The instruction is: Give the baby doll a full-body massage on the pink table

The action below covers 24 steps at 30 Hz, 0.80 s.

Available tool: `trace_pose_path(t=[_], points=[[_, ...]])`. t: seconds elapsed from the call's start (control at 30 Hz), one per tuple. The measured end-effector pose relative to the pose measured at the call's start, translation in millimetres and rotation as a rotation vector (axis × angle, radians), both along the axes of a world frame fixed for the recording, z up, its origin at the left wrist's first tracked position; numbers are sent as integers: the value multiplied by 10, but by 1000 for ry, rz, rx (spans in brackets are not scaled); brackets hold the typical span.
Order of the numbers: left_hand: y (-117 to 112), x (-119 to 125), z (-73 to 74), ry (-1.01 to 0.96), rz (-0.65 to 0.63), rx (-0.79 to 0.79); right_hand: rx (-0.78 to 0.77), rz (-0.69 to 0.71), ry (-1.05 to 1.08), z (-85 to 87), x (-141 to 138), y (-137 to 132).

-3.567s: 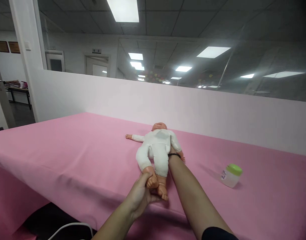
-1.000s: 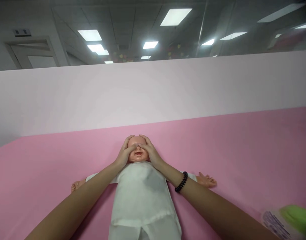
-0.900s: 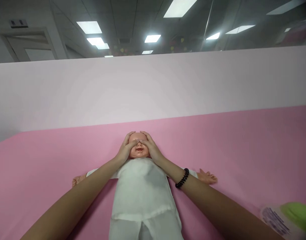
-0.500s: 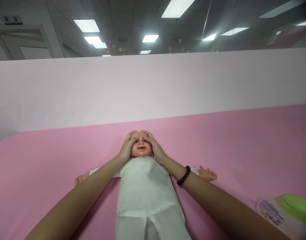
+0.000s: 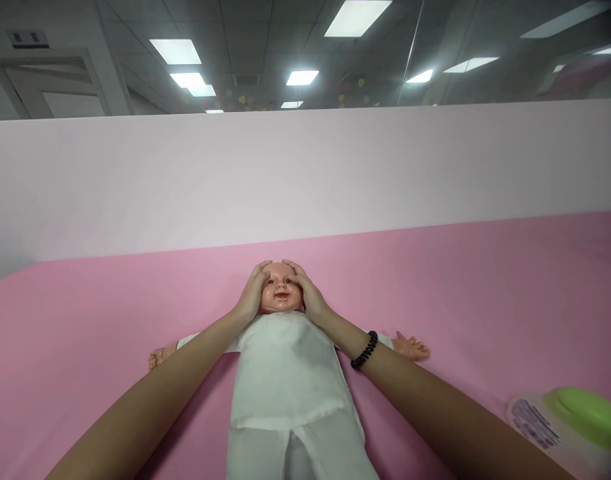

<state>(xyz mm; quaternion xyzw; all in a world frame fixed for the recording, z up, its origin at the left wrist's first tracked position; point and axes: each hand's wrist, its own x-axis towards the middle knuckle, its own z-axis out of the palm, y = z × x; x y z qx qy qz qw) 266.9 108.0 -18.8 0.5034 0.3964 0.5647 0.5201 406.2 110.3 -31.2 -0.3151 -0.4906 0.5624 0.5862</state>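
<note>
A baby doll [image 5: 290, 373] with a plastic head and white cloth body lies on its back, arms spread out to both sides. My left hand [image 5: 252, 293] cups the side of the doll's head [image 5: 282, 295] at the left of the view, fingers curved up to the top and thumb beside the eye. On the opposite side my right hand [image 5: 309, 293] is wrapped round the head in the same way, its thumb by the brow. The doll's eyes and smiling mouth show between the two hands. My forearms cross over the doll's arms and partly cover them.
The doll lies on a pink padded surface [image 5: 460, 287] with a white raised wall [image 5: 305, 173] behind it. At the lower right, partly behind my right forearm, is a white pack with a green lid [image 5: 592, 417]. A black coiled band [image 5: 365, 350] circles my right wrist.
My left thumb has slid slightly outward, away from the doll's brow. Both hands stay around the head, and the view has shifted a little.
</note>
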Motion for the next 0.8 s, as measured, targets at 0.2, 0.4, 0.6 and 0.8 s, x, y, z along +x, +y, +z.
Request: trace_pose_path(t=[0.2, 0.4, 0.6, 0.8], points=[[-8, -69, -43, 20, -60, 24, -42, 28, -18, 34, -9, -83], [42, -38, -56, 32, -6, 34, -22, -23, -36, 31, -13, -27], [31, -46, -48, 33, -21, 37, -34, 2, -3, 30, -8, -34], [5, -84, -68, 7, -90, 24, -46, 37, -11, 14, -16, -60]])
